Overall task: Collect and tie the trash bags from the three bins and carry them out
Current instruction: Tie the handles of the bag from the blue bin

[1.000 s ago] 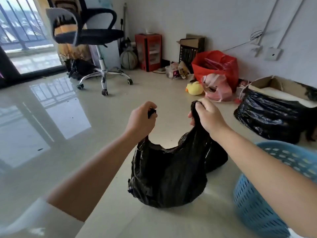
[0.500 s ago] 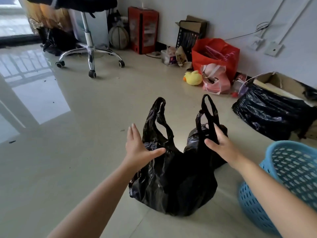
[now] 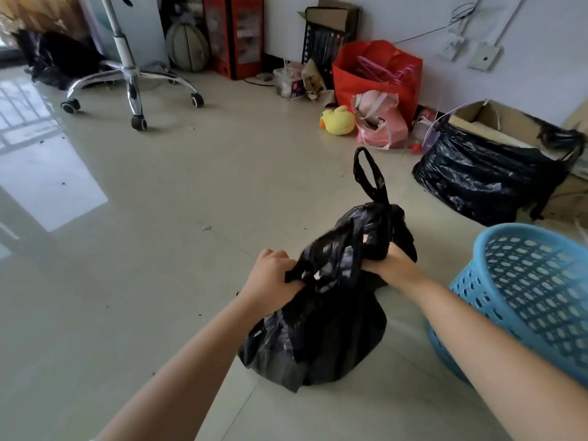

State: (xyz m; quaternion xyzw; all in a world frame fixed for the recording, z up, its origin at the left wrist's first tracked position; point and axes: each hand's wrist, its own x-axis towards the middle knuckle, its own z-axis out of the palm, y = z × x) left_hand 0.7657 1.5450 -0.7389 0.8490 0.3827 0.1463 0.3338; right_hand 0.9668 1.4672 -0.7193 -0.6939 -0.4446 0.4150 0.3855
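- I see my left hand (image 3: 270, 281) low in the middle of the view; its fingers are curled and grip a bunched strip of the black bag (image 3: 318, 329) near the bag's top.
- My right hand (image 3: 393, 270) is just across the bag's top from the left one; it grips the gathered plastic at the base of the handle (image 3: 369, 173).
- The bag sits on the floor (image 3: 191, 202) between my two forearms. Its top is pulled together between the hands, and one handle loop stands upright above the right hand.
- A blue basket (image 3: 521, 281) stands just beside the bag on the right, tilted, with its opening toward me.
- Farther right, a box (image 3: 496, 120) is wrapped in a black liner (image 3: 477, 176).
- Near the wall I see a pink bag (image 3: 380, 122), a yellow duck (image 3: 339, 120) and a red bag (image 3: 378, 71).
- Far left stands a chair (image 3: 127, 68) with a chrome base on wheels.
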